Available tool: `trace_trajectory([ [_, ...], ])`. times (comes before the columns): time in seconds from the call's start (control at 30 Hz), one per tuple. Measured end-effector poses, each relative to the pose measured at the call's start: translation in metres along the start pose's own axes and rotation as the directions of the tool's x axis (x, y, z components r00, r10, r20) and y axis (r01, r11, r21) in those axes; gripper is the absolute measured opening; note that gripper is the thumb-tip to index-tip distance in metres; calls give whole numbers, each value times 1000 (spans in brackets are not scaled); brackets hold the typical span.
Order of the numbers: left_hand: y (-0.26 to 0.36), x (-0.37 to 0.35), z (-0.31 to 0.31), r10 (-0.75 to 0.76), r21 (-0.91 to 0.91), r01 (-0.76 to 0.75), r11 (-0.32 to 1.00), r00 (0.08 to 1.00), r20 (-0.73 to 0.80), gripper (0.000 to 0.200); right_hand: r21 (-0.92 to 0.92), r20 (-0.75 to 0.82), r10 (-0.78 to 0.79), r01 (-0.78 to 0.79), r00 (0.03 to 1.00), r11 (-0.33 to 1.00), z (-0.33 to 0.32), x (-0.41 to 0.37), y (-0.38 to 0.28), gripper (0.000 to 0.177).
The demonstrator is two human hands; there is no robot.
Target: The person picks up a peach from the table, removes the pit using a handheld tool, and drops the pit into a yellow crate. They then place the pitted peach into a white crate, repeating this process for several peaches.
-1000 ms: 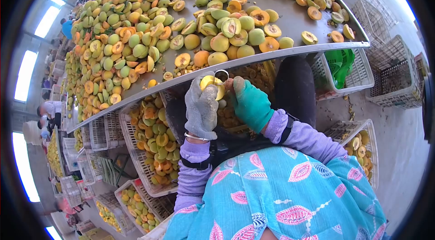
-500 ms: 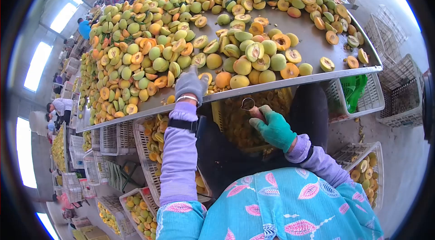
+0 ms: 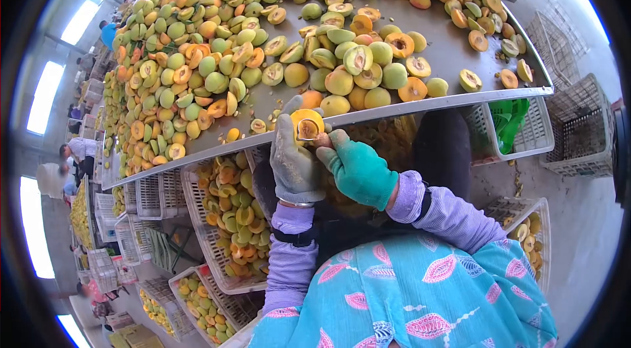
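My left hand point(image 3: 294, 164), in a grey glove, is closed around an apricot half point(image 3: 307, 118) with its cut orange face towards me. In my right hand point(image 3: 361, 174), gloved in green, is a pitting tool with a wire loop point(image 3: 306, 130) and a stubby handle point(image 3: 322, 140). The loop lies against the cut face, at the brown centre of the fruit. Both hands are close together at the front edge of the metal table point(image 3: 434, 106). Whole-looking and halved apricots point(image 3: 358, 62) are piled just beyond them.
A crate of apricot halves point(image 3: 236, 216) stands left of my legs, another crate point(image 3: 529, 236) at my right. A white crate point(image 3: 539, 128) holding something green point(image 3: 509, 124) is under the table's right end. Stacked crates point(image 3: 578, 131) stand farther right. Other people are at far left.
My left hand has come back from the pile with an apricot half in it. My right hand has moved up and left, bringing the tool's loop to the fruit.
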State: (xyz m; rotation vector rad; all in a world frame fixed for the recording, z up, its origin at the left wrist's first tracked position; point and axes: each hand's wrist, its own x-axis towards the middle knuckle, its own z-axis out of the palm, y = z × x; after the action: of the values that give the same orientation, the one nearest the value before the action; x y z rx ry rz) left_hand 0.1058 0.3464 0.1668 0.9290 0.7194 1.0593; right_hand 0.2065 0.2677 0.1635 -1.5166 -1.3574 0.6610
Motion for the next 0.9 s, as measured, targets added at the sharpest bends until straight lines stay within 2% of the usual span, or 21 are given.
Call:
trace_trajectory([
  [0.03, -1, -3, 2, -50, -118, 45, 992, 998, -32, 52, -7, -3, 10, -10, 1000, 1000, 0, -4, -1, 21],
  [0.13, -1, -6, 7, 19, -52, -24, 998, 995, -97, 48, 24, -23, 17, -17, 1000, 1000, 1, -9, -6, 20],
  [0.17, 1, -8, 9, 24, -54, -30, 998, 994, -102, 48, -27, 4, 22, -22, 1000, 999, 1, -10, -8, 23],
  [0.23, 4, -12, 11, 244, 249, -209, 946, 962, -122, 44, -76, 37, 23, -20, 999, 997, 4, -11, -11, 26],
  [0.37, 1, -12, 7, 304, 239, -266, 934, 942, -142, 40, 177, 44, 9, -17, 999, 984, 13, -17, -5, 30],
  [0.4, 4, -13, 9, 285, 218, -257, 941, 952, -110, 40, 281, 36, -6, -5, 999, 960, 12, -16, -9, 32],
  [0.43, 5, -14, 10, 267, 197, -247, 949, 961, -78, 39, 281, 36, -6, -5, 999, 960, 7, -16, -12, 32],
  [0.47, 6, -15, 9, 266, 198, -247, 949, 961, -78, 39, 459, 298, 195, -319, 934, 829, -3, -15, -17, 34],
  [0.5, 8, -17, 7, 176, 232, -160, 960, 983, -48, 39, 517, 568, 300, -616, 766, 593, -11, -15, -20, 37],
  [0.53, 10, -17, 7, 82, 268, -74, 960, 996, -20, 39, 521, 567, 299, -615, 768, 592, -15, -17, -17, 37],
  [0.57, 11, -19, 11, 4, 219, -4, 976, 1000, -1, 39, 610, 708, 208, -733, 675, 300, -17, -19, -12, 37],
  [0.6, 11, -19, 13, 3, 222, -3, 975, 1000, 1, 39, 592, 805, 64, -805, 590, -19, -20, -22, -6, 38],
  [0.63, 9, -21, 15, -104, 132, 107, 986, 994, -29, 41, 537, 836, -10, -821, 549, -196, -21, -23, 0, 38],
  [0.67, 8, -22, 16, -213, 36, 215, 976, 976, -51, 44, 535, 837, -9, -821, 548, -199, -26, -28, 3, 38],
  [0.7, -2, -18, 11, -211, -77, 205, 976, 974, -84, 43, 556, 798, -102, -791, 594, -256, -31, -34, 6, 37],
  [0.73, -2, -20, 6, -216, -78, 209, 975, 972, -93, 43, 565, 749, -191, -762, 634, -315, -37, -39, 7, 36],
  [0.77, 1, -22, -2, -43, 314, 58, 948, 997, -56, 40, 646, 755, 39, -731, 655, -221, -48, -44, 4, 36],
  [0.8, 5, -23, -8, 99, 649, -111, 752, 994, 55, 37, 650, 726, 252, -758, 640, 55, -62, -39, 7, 30],
  [0.83, 10, -21, -8, -216, -31, 214, 976, 975, -44, 32, 527, 356, 339, -487, 871, 697, -48, -43, 28, 27],
  [0.87, 9, -23, -9, -228, -26, 227, 974, 973, -35, 32, 1, -3, 118, -118, 993, 993, -34, -48, 49, 26],
  [0.9, 6, -26, -10, -180, 128, 179, 975, 984, -5, 32, -1, -11, 128, -128, 992, 992, -34, -49, 44, 26],
])
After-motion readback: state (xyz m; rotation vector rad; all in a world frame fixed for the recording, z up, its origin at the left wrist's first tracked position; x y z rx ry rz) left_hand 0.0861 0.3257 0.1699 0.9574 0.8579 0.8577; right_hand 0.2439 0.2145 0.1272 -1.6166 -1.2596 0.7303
